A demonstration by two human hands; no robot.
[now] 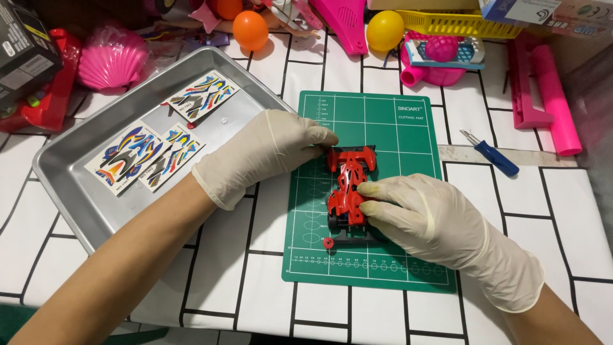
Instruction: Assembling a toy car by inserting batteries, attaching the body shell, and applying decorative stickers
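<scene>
Red toy race car (pixel 348 185): centre of the frame, lying on a green cutting mat (pixel 396 128), its length running up and down the picture, rear wing toward the top. A small red round part (pixel 328 243) lies on the mat just below the car's lower left corner.

Left hand (pixel 265 153): gloved in pale latex, coming in from the lower left, fingers bent, fingertips touching the upper left edge of the car by the wing. It holds nothing else.

Right hand (pixel 434 220): gloved alike, coming in from the lower right, fingers curled over the car's right side and lower half, pressing and gripping the body; it hides that side of the car and part of the mat.

Surface (pixel 242 281): white covering with a black brick-line pattern; the mat lies on it at centre.

Metal tray (pixel 76 191): left of the mat, its right rim partly under the left wrist. In it lie three sheets of coloured stickers (pixel 143 153), two side by side in the middle, one nearer the upper rim.

Blue-handled tool (pixel 495 156): right of the mat, apart from both hands, with a thin metal tip.

Upper edge of the frame, left to right: dark box (pixel 25 45), pink shell-shaped toy (pixel 112 57), orange ball (pixel 250 29), yellow ball (pixel 384 29), yellow basket (pixel 460 22), pink plastic pieces (pixel 549 96). All stand well away from the car.
</scene>
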